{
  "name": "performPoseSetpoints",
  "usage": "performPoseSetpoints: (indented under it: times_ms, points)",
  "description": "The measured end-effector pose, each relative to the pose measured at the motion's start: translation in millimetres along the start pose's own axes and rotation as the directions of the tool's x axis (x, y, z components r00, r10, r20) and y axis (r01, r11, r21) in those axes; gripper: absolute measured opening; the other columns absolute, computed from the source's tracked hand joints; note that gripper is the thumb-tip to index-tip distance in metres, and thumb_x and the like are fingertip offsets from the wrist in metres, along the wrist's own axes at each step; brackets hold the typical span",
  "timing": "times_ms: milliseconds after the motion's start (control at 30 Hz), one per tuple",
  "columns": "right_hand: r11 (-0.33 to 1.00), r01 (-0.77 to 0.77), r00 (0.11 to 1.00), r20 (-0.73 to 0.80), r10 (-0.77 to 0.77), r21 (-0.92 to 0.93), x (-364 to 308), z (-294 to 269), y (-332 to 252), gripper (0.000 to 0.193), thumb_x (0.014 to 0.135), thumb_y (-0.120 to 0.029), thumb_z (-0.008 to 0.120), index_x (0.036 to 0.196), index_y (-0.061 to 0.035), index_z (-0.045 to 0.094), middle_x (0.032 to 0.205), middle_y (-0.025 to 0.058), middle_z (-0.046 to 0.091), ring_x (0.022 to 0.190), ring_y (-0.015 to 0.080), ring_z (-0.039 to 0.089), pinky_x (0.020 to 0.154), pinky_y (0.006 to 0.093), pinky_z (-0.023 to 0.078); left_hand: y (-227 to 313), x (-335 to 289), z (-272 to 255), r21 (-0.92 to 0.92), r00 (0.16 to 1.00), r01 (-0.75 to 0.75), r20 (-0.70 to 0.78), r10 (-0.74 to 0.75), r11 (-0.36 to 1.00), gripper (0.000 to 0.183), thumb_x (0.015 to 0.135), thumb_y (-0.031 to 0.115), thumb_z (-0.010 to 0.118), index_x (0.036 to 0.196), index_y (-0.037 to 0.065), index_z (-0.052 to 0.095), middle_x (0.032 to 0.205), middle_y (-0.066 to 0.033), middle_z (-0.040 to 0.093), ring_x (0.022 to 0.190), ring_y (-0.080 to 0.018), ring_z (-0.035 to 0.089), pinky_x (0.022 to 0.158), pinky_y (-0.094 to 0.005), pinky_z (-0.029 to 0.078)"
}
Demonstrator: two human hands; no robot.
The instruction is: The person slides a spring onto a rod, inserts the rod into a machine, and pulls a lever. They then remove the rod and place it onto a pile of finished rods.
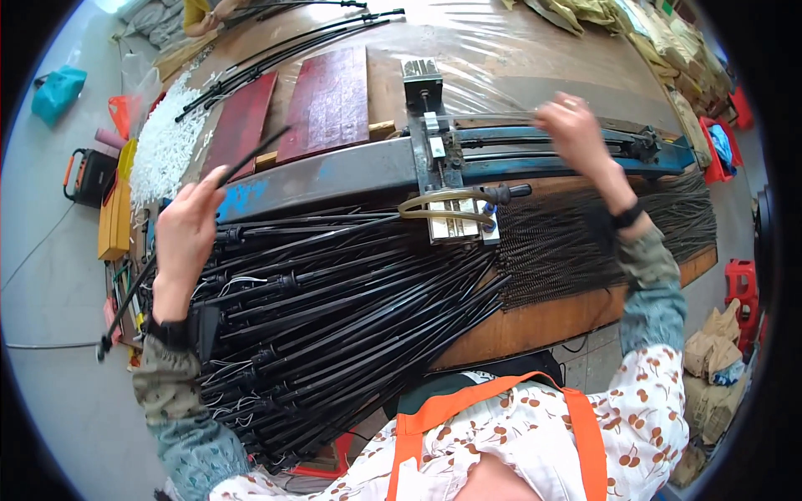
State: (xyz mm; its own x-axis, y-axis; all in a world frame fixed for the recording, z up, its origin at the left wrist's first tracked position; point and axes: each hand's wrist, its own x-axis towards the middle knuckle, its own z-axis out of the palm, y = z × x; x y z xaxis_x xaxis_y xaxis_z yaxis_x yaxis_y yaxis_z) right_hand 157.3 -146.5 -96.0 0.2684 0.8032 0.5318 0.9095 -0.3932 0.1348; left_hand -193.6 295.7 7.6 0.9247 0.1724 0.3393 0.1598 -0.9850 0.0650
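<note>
My left hand [188, 230] is closed around a slim black rod [261, 152]. The rod slants up to the right past my fingers, and its lower end has a small black fitting. My right hand [574, 138] is raised over the right part of a blue metal rail [518, 167], its fingers pinched together. A faint thin line runs left from those fingertips; what they hold is too fine to name. Between my hands a clamp-like fixture [434, 150] with metal blocks and a looped yellowish hose [418, 200] stands across the rail.
Black rods with fittings and white wires [334, 309] lie heaped in front. Thin dark spiral rods [576, 242] cover the right side. Behind the rail are red boards [330, 100], a white pile of small pieces [171, 138] and another person's hand [205, 21]. Red stools [742, 288] stand right.
</note>
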Motion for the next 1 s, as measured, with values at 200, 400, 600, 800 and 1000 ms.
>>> performPoseSetpoints:
  times_ms: [200,400,600,800,1000]
  points:
    - [0.977,-0.208,0.978,-0.010,0.208,-0.039,-71,-58,57,0.008,0.087,-0.001,0.061,0.094,-0.0023,0.064,0.088,0.0134,0.066,0.092,0.0352,0.061,0.085,0.0449,0.046,79,70,96,-0.249,0.913,-0.391,0.017,0.408,0.886,0.030,0.095,0.011,0.062,0.124,0.016,0.067,0.087,-0.0125,0.066,0.079,-0.0339,0.068,0.066,-0.0425,0.055]
    - [0.949,-0.310,0.951,0.030,0.309,0.056,-116,-29,82,0.005,0.095,-0.003,0.059,0.097,0.0009,0.060,0.092,0.0165,0.059,0.092,0.0350,0.059,0.084,0.0425,0.046,113,87,141,-0.287,0.952,-0.302,-0.046,0.302,0.909,0.030,0.100,0.036,0.057,0.097,0.007,0.064,0.083,-0.0123,0.067,0.080,-0.0328,0.068,0.065,-0.0434,0.055]
    - [0.917,-0.395,0.918,-0.010,0.397,0.053,-107,-21,76,0.008,0.099,-0.007,0.058,0.099,0.0009,0.058,0.093,0.0161,0.059,0.091,0.0348,0.058,0.083,0.0415,0.047,113,88,145,-0.386,0.976,-0.198,0.011,0.219,0.901,0.029,0.097,0.033,0.061,0.089,0.006,0.067,0.087,-0.0134,0.069,0.085,-0.0354,0.068,0.075,-0.0466,0.054]
    - [0.921,-0.387,0.921,-0.034,0.388,0.036,-115,-15,82,0.009,0.099,-0.008,0.058,0.098,0.0007,0.058,0.092,0.0162,0.058,0.090,0.0345,0.057,0.084,0.0412,0.046,120,92,149,-0.332,0.980,-0.148,0.074,0.182,0.932,0.029,0.100,0.034,0.058,0.089,0.007,0.060,0.082,-0.0150,0.069,0.079,-0.0375,0.069,0.069,-0.0501,0.053]
    - [0.947,-0.316,0.948,-0.066,0.312,-0.059,-105,-32,49,0.023,0.096,-0.005,0.061,0.118,-0.0038,0.066,0.119,0.0130,0.068,0.117,0.0324,0.058,0.102,0.0420,0.042,111,89,151,-0.305,0.941,-0.326,-0.011,0.339,0.895,0.030,0.101,0.034,0.057,0.087,0.007,0.054,0.074,-0.0151,0.066,0.075,-0.0372,0.069,0.061,-0.0474,0.053]
